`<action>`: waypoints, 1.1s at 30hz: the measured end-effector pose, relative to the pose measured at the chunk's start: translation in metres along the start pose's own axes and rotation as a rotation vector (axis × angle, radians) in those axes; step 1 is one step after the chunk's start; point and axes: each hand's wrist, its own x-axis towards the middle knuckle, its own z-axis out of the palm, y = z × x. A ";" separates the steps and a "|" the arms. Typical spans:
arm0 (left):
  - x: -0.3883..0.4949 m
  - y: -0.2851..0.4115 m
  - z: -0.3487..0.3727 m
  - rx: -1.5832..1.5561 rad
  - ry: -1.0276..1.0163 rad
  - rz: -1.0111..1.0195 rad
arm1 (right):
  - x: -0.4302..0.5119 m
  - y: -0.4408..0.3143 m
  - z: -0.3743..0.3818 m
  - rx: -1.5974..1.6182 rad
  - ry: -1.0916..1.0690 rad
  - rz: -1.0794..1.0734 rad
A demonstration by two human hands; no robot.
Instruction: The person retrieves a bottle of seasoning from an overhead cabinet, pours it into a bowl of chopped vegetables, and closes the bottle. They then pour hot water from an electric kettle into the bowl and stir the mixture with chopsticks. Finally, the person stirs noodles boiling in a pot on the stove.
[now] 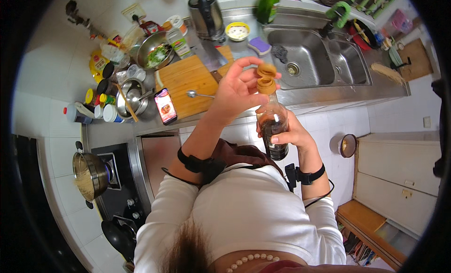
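In my right hand (pixel 296 128) is a clear bottle of dark brown liquid (pixel 275 137), gripped around its body and slightly tilted. An orange-brown flip cap (pixel 266 84) tops it, with its lid raised and blurred. My left hand (pixel 241 86) is at the cap, its thumb by the neck and fingers partly hidden behind the lid. Beyond my left forearm lies a wooden cutting board (pixel 192 73) with a metal spoon (pixel 197 94) on it. A lit smartphone (pixel 165 106) rests against the board's near left edge.
Behind the board stand a steel bowl of chopped greens (pixel 156 56), a cleaver (pixel 215 58) and an electric kettle (pixel 206 17). A double sink (pixel 303 54) is at right. Left, noodles stick out of a pot (pixel 93 174) over a lit burner; a black wok (pixel 118 236) sits nearer.
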 end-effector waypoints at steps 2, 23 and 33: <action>0.018 -0.022 0.019 0.005 -0.066 0.063 | -0.021 -0.001 -0.019 0.026 0.045 -0.018; 0.244 -0.189 0.132 0.659 -0.177 0.378 | -0.115 -0.082 -0.273 -0.203 0.424 -0.130; 0.361 -0.246 0.192 0.897 -0.107 0.142 | -0.136 -0.124 -0.465 -0.308 0.603 -0.111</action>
